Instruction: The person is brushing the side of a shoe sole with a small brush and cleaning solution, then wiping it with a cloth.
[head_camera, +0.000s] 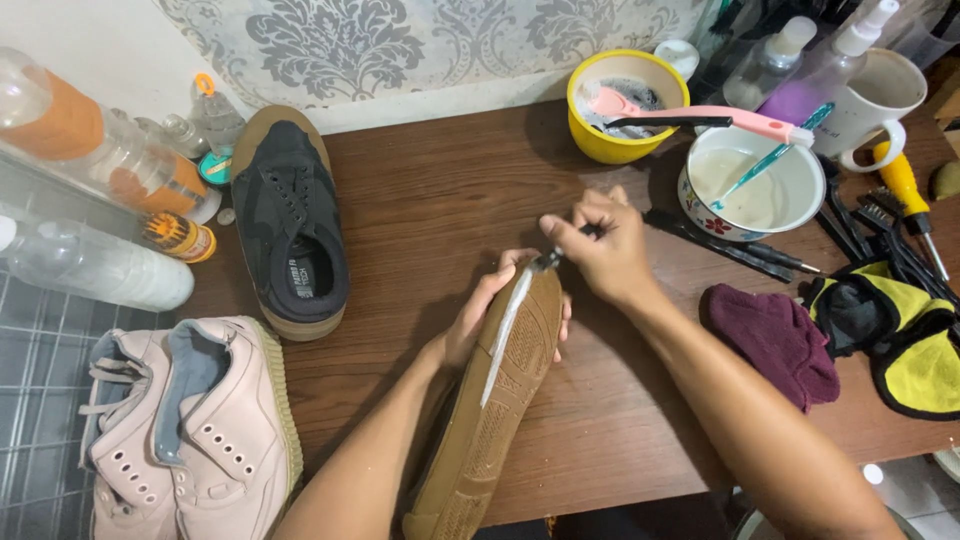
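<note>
Forearms hide part of the shoe (500, 410), and its heel end runs off the bottom edge; its upper faces away, so only the brown gum sole shows. The tool in the right hand (603, 255) is mostly covered by the fingers, and only a short dark stub and a metal neck show at the toe, so I cannot tell what kind of brush it is. A white streak of foam runs down the sole's left rim. The left hand (480, 315) cups the toe from behind, fingers curled round the far edge, thumb hidden. The right hand is closed in a pinch on the tool, its tip touching the toe rim. The shoe lies sole-up at the front edge of the table (440, 200), its long axis slanting from heel at lower left to toe at upper right, toe pointing away from the person. Behind, a yellow bowl (600, 140) holds grey suds and a pink brush (700, 115) laid across it; a white bowl (790, 200) holds cloudy liquid and a teal toothbrush (765, 165). A black shoe (290, 225) lies to the left, pink shoes (190, 430) nearer, partly cut off.
</note>
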